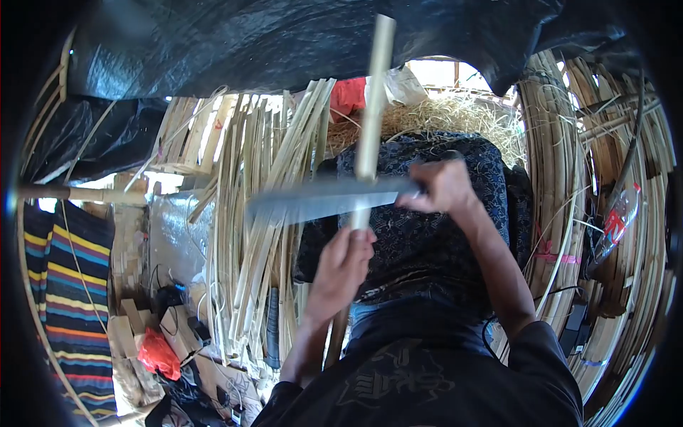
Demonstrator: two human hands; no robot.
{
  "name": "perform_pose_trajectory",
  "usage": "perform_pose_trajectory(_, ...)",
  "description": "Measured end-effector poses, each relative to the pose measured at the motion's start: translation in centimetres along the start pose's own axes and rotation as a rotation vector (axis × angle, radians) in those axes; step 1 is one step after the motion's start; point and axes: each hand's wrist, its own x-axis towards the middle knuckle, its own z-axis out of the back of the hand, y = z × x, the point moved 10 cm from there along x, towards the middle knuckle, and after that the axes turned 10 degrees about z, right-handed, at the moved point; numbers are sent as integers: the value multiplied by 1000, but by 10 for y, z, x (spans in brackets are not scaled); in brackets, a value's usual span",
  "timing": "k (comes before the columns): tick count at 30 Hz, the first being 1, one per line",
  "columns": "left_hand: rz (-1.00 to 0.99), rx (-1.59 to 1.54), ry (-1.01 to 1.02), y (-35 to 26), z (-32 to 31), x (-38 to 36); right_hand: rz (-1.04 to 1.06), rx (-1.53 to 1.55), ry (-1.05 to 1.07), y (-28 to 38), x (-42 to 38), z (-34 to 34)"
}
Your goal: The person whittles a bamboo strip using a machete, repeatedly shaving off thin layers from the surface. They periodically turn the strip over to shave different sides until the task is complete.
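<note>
A pale bamboo strip (376, 99) stands nearly upright in front of me, its lower end gripped by my left hand (340, 269). My right hand (440, 186) is wrapped round the handle of a machete (320, 201). The wide blade, smeared by motion, points left and crosses the strip just above my left fingers. Behind both hands, a dark patterned cloth (455, 235) covers my lap.
Long split bamboo strips (260, 213) lean in a bundle on my left. More bamboo lengths (551, 142) stack along the right, near a plastic bottle (617, 222). Black plastic sheeting (235, 50) hangs overhead; shavings (455, 117) lie ahead. A striped cloth (77, 306) hangs far left.
</note>
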Motion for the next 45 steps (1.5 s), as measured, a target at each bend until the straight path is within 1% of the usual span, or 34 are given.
perform_pose_trajectory(1,14,-3,-21,-4,19,-13,-289,171,-178,-51,-18,3)
perform_pose_trajectory(2,30,-1,-40,-3,35,-25,-373,28,37,-79,-27,10)
perform_pose_trajectory(3,99,-104,9,27,38,-21,-213,-154,25,-74,-28,25)
perform_pose_trajectory(4,81,-124,-9,31,45,-21,-225,-10,95,-68,-24,32)
perform_pose_trajectory(6,42,-95,83,33,44,-23,-121,-104,-31,-45,-22,49)
perform_pose_trajectory(7,-5,-102,57,20,39,-25,-241,-58,13,-44,-22,49)
perform_pose_trajectory(8,-16,-142,67,7,30,-26,-347,62,90,-44,-23,44)
perform_pose_trajectory(10,-58,-120,72,0,18,-15,-271,195,51,-39,-26,32)
perform_pose_trajectory(11,-68,-123,79,-4,13,-11,-176,166,20,-27,-23,33)
perform_pose_trajectory(12,-58,-103,108,-7,6,-9,-151,168,-38,-17,-20,34)
perform_pose_trajectory(14,-37,-67,144,-7,-3,-5,-119,111,-67,2,-15,38)
perform_pose_trajectory(16,-25,-99,156,-3,-9,-1,-111,59,-93,16,-11,41)
perform_pose_trajectory(18,-15,-81,141,0,-14,1,-102,2,-114,17,-13,46)
perform_pose_trajectory(20,11,-74,74,8,-13,2,-18,-119,-82,12,-9,46)
perform_pose_trajectory(21,3,-57,30,12,-13,-1,-45,-147,-99,-4,-12,48)
perform_pose_trajectory(22,3,-51,36,15,-15,-6,-160,-155,-99,-26,-14,53)
perform_pose_trajectory(24,-62,49,32,12,-18,-14,-227,-222,-195,-50,-16,67)
perform_pose_trajectory(25,-33,15,22,13,-17,-13,-249,-163,-119,-50,-16,62)
perform_pose_trajectory(26,-46,9,23,13,-17,-10,-266,-175,-54,-44,-16,58)
perform_pose_trajectory(28,23,-63,9,27,-11,-8,-196,-177,-110,-24,-17,56)
perform_pose_trajectory(29,38,-74,44,28,-13,-6,-71,-172,-137,-8,-17,54)
perform_pose_trajectory(30,34,-66,53,27,-16,-4,40,-192,-73,5,-14,52)
perform_pose_trajectory(32,57,-40,52,29,-22,-5,216,-289,-145,14,-15,58)
perform_pose_trajectory(34,46,-44,61,30,-23,-15,146,-323,-225,-30,-13,69)
perform_pose_trajectory(35,41,-14,46,30,-22,-22,-195,-236,-113,-86,-25,56)
perform_pose_trajectory(36,36,12,30,30,-21,-26,-183,-318,-254,-89,-22,78)
perform_pose_trajectory(37,68,-19,40,32,-21,-25,-249,-274,-162,-89,-22,70)
perform_pose_trajectory(38,50,-24,38,31,-21,-19,-308,-236,-80,-86,-21,62)
perform_pose_trajectory(39,20,-19,23,33,-19,-14,-246,-248,-148,-66,-20,63)
perform_pose_trajectory(40,3,-7,12,34,-17,-13,-140,-257,-195,-43,-17,65)
perform_pose_trajectory(42,20,-21,40,32,-23,-5,94,-238,-54,1,-10,59)
perform_pose_trajectory(43,42,-40,58,34,-26,-3,181,-253,-123,11,-12,61)
perform_pose_trajectory(44,47,-37,62,36,-27,-5,174,-253,-121,0,-13,61)
perform_pose_trajectory(45,1,66,26,35,-24,-11,159,-311,-139,-22,-13,65)
